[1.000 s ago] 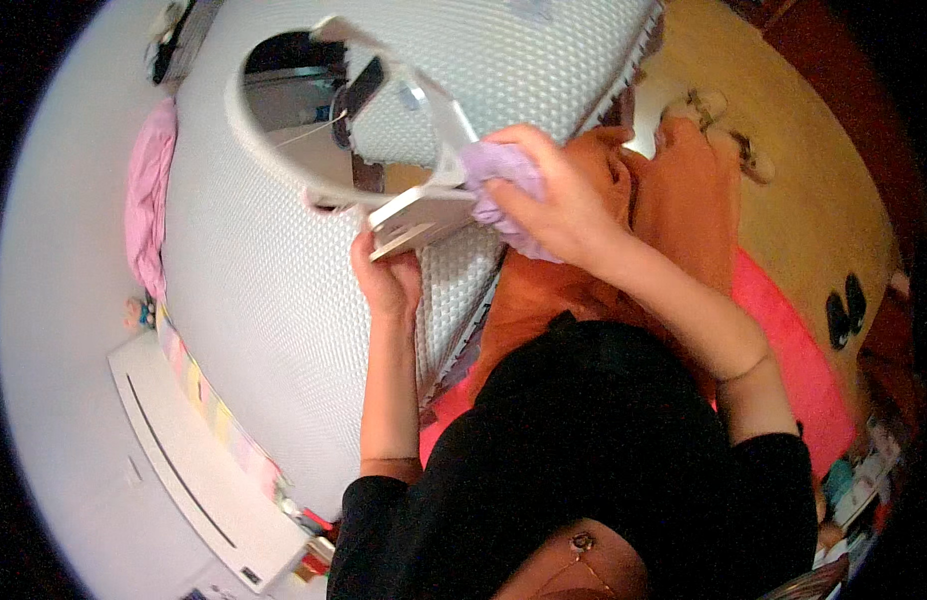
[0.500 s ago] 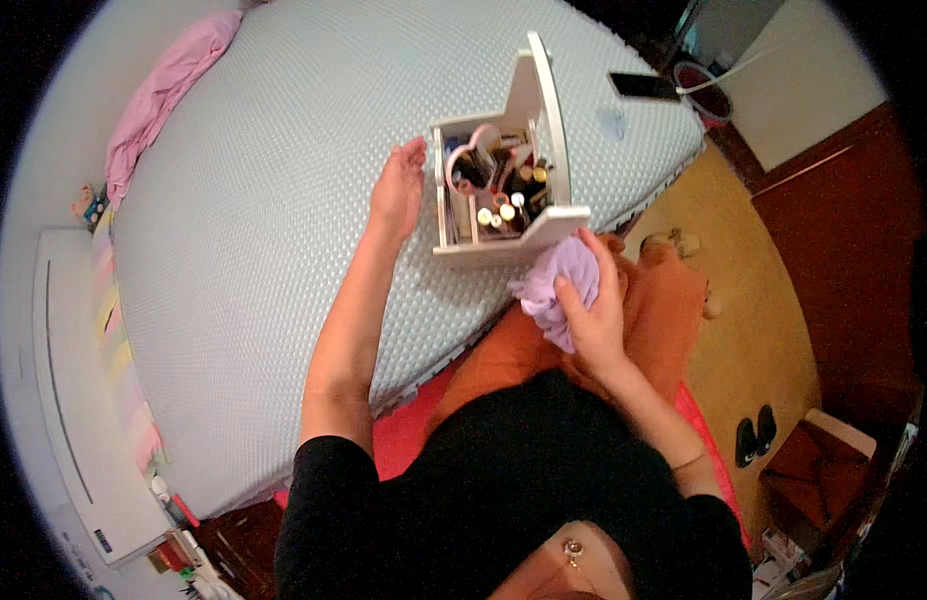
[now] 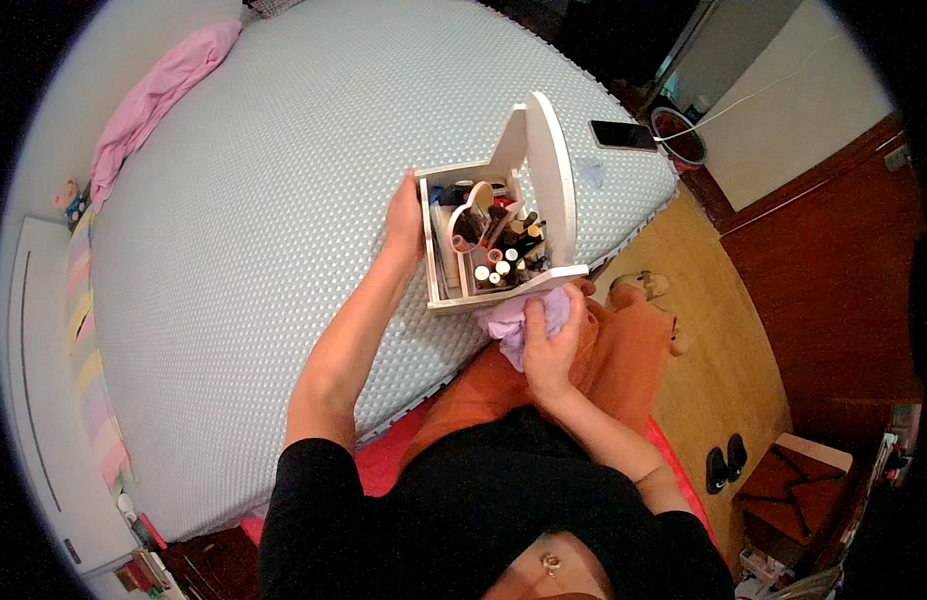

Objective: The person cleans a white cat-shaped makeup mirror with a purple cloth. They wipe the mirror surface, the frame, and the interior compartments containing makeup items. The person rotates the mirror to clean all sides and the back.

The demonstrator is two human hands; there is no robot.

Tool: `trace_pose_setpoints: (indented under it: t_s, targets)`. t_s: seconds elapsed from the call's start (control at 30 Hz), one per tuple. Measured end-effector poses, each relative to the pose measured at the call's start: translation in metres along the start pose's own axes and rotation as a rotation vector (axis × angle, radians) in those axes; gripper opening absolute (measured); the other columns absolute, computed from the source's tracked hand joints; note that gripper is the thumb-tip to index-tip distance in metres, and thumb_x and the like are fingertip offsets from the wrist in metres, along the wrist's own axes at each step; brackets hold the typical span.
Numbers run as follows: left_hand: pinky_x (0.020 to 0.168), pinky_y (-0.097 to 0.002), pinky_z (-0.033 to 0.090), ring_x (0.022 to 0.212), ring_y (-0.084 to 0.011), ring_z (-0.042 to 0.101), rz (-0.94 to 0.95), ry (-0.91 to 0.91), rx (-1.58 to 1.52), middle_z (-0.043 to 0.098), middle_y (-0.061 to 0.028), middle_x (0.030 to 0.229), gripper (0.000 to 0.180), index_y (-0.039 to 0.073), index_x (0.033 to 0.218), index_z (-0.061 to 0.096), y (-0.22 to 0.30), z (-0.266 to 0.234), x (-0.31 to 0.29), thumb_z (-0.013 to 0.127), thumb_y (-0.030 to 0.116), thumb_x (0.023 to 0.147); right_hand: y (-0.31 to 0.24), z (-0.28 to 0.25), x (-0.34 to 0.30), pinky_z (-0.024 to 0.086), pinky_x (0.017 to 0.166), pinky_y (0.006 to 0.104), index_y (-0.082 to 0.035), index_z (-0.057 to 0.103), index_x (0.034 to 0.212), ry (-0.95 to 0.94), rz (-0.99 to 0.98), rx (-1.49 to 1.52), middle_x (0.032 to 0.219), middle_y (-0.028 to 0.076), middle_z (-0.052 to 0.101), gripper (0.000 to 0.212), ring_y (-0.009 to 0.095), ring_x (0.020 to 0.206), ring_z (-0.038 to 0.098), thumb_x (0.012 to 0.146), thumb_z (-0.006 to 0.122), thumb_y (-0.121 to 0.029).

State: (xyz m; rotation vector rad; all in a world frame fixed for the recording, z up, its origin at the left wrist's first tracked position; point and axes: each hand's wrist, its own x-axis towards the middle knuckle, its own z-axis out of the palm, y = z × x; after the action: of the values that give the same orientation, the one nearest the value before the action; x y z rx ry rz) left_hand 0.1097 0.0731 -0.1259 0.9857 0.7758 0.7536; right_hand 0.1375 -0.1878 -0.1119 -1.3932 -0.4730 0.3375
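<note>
A white makeup organizer box [image 3: 459,302] stands on the bed, with a raised curved panel on its right side. Inside sit several bottles and tubes [image 3: 503,268], makeup brushes [image 3: 499,214] and a pink heart-shaped mirror [image 3: 469,222]. My left hand [image 3: 405,222] lies flat along the box's left wall, fingers stretched out and touching it. In my right hand [image 3: 552,345] is a bunched lilac cloth [image 3: 506,318], pressed to the near wall at the right corner. Part of the cloth is hidden under my fingers and the box edge.
The bed [image 3: 254,260] has a pale dimpled cover. A phone [image 3: 624,135] with a white cable lies at its right edge, near a bin [image 3: 678,137]. Pink fabric [image 3: 164,85] lies at the far left. Dark slippers [image 3: 726,464] and a folding stool [image 3: 799,485] are on the floor.
My left hand has come against the box's left wall from slightly apart. My right hand has moved the cloth left along the near side. The view has shifted, with the box lower in it.
</note>
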Motion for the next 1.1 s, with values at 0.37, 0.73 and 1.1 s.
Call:
trace_pose_setpoints:
  t_s: [0.37, 0.73, 1.1]
  targets:
    - [0.118, -0.0399, 0.030, 0.134, -0.0251, 0.045, 0.289, 0.183, -0.191, 0.049, -0.0145, 0.146, 0.060, -0.001, 0.147, 0.041, -0.005, 0.013, -0.080, 0.025, 0.045, 0.112, -0.031, -0.013, 0.161, 0.046, 0.100, 0.0317, -0.001, 0.057, 0.127, -0.124, -0.140, -0.032, 0.116, 0.009, 0.064, 0.038, 0.018, 0.109, 0.060, 0.099, 0.066, -0.025]
    - [0.115, -0.0386, 0.027, 0.132, -0.0317, 0.042, 0.379, 0.170, 0.309, 0.043, -0.0232, 0.144, 0.055, -0.007, 0.147, 0.038, -0.079, 0.019, -0.162, 0.027, 0.034, 0.112, 0.016, -0.012, 0.251, 0.045, 0.099, 0.0302, -0.002, 0.061, 0.126, -0.522, 0.024, 0.110, 0.118, 0.007, 0.065, 0.041, 0.017, 0.109, 0.060, 0.093, 0.066, -0.026]
    - [0.122, -0.0430, 0.022, 0.146, -0.0279, 0.034, 0.380, -0.040, 0.032, 0.040, -0.0157, 0.156, 0.060, 0.000, 0.154, 0.034, -0.071, 0.010, -0.166, 0.032, 0.040, 0.110, 0.009, -0.062, 0.224, 0.048, 0.100, 0.0344, -0.011, 0.057, 0.137, -0.391, -0.181, -0.370, 0.127, 0.014, 0.064, 0.049, 0.023, 0.117, 0.061, 0.090, 0.066, -0.017]
